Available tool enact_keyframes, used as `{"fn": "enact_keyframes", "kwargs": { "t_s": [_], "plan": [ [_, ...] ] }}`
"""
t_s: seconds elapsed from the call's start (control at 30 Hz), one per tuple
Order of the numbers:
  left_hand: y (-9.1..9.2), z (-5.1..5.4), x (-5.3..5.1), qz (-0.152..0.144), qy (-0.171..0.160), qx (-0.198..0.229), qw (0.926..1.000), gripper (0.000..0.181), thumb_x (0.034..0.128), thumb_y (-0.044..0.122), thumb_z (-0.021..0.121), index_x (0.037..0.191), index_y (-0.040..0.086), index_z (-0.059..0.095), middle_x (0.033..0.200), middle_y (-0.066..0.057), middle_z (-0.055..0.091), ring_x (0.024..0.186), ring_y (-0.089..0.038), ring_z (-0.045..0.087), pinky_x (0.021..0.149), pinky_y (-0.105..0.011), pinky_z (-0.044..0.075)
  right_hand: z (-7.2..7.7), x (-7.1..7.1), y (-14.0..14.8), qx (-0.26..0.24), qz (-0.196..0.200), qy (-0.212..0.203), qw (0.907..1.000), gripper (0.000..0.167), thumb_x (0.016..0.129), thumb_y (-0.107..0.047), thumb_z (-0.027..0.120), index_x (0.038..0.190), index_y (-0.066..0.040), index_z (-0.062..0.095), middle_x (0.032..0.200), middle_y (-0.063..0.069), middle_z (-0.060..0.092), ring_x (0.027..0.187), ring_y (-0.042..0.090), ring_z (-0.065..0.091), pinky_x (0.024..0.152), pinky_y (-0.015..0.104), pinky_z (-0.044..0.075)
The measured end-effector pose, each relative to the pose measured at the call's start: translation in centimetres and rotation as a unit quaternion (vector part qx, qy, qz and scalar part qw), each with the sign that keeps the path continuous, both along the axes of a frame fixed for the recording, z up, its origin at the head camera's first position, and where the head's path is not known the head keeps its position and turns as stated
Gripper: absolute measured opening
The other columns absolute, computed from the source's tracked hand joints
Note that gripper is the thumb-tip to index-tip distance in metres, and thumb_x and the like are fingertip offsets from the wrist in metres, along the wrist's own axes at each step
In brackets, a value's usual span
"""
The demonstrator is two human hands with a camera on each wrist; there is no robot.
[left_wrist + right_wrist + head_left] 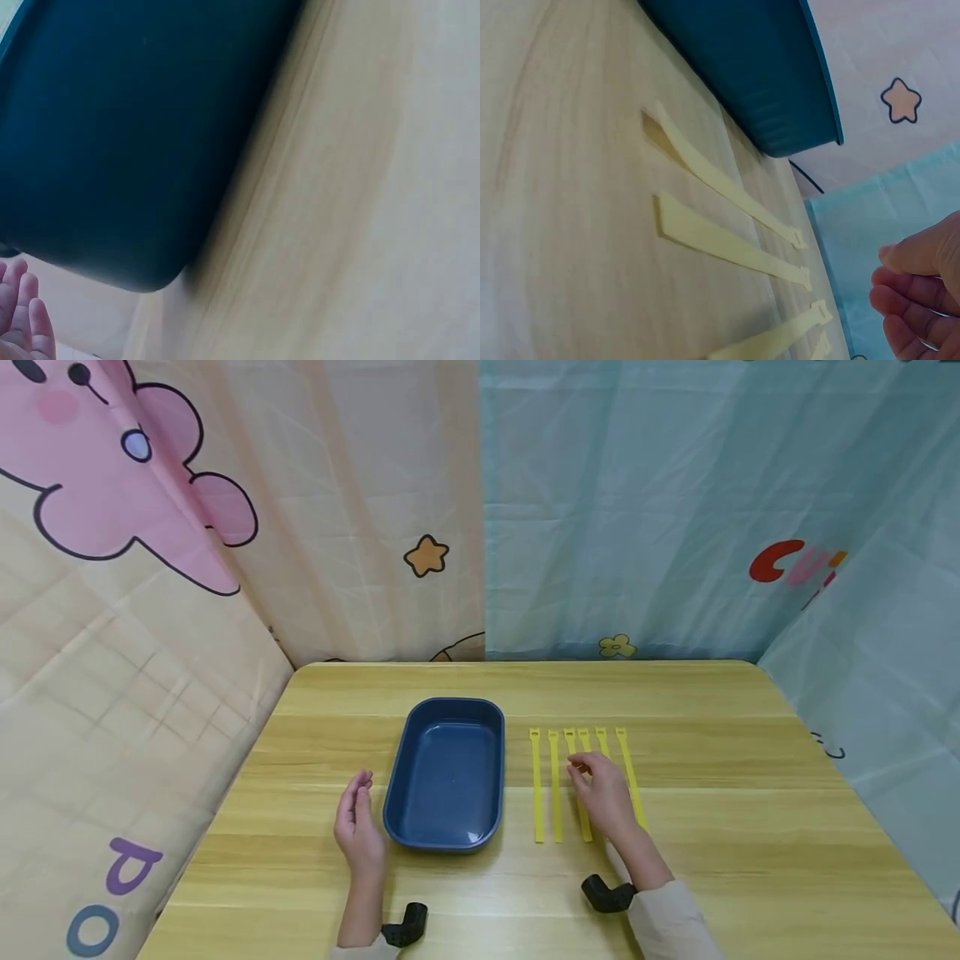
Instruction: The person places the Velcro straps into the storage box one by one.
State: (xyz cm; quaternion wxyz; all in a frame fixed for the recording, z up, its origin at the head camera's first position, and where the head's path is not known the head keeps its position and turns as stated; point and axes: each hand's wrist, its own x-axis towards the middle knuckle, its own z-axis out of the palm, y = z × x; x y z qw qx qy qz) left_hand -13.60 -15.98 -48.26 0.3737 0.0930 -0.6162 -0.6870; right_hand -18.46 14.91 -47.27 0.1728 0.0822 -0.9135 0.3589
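Note:
Several flat yellow straps with slotted heads, which look like hook-and-loop cable ties (537, 793), lie side by side on the table. My right hand (606, 797) hovers over the ones on the right and partly hides them. In the right wrist view its fingers (911, 292) bend loosely, with nothing visible between them and the thumb. Left of the straps stands a dark blue rectangular tub (448, 781) with nothing inside. My left hand (358, 831) is held just left of the tub, fingers relaxed and apart from its wall, holding nothing.
The wooden table (750, 827) has rounded far corners. Printed curtains (360, 527) hang behind it and on both sides. A black wrist camera mount (405, 927) sits on the left wrist, and another black mount (606, 895) on the right.

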Motion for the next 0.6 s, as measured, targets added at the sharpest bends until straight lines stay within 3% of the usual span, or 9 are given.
{"fn": "enact_keyframes", "kwargs": {
  "t_s": [0.17,0.33,0.6],
  "plan": [
    [-0.6,-0.5,-0.4,0.006,-0.025,0.019,0.9995,0.029,0.0963,0.004,0.043,0.116,-0.014,0.054,0.102,-0.013,0.064,0.095,-0.012,0.057,0.079,-0.021,0.042,0.4,-0.8,0.8,-0.009,0.002,-0.007,0.9999,0.015,0.082,0.0,0.066,0.096,0.004,0.066,0.088,0.013,0.064,0.082,0.028,0.06,0.074,0.043,0.049],
    [-0.8,-0.6,-0.5,-0.009,-0.055,0.054,0.9969,0.032,0.0966,0.006,0.043,0.117,-0.017,0.052,0.099,-0.008,0.067,0.092,-0.011,0.059,0.078,-0.021,0.044,0.9,-2.2,1.2,-0.018,0.014,-0.032,0.9992,0.017,0.083,0.0,0.065,0.098,0.006,0.065,0.09,0.016,0.064,0.083,0.03,0.06,0.075,0.045,0.048],
    [-0.7,-1.0,-0.8,-0.052,-0.073,0.059,0.9942,0.035,0.0974,0.008,0.043,0.12,-0.019,0.048,0.107,-0.019,0.063,0.093,-0.007,0.06,0.08,-0.019,0.045,1.6,-5.8,0.6,-0.074,0.027,-0.125,0.9891,0.03,0.088,-0.004,0.059,0.115,0.01,0.056,0.098,0.019,0.061,0.091,0.031,0.057,0.081,0.043,0.047]
  ]
}}
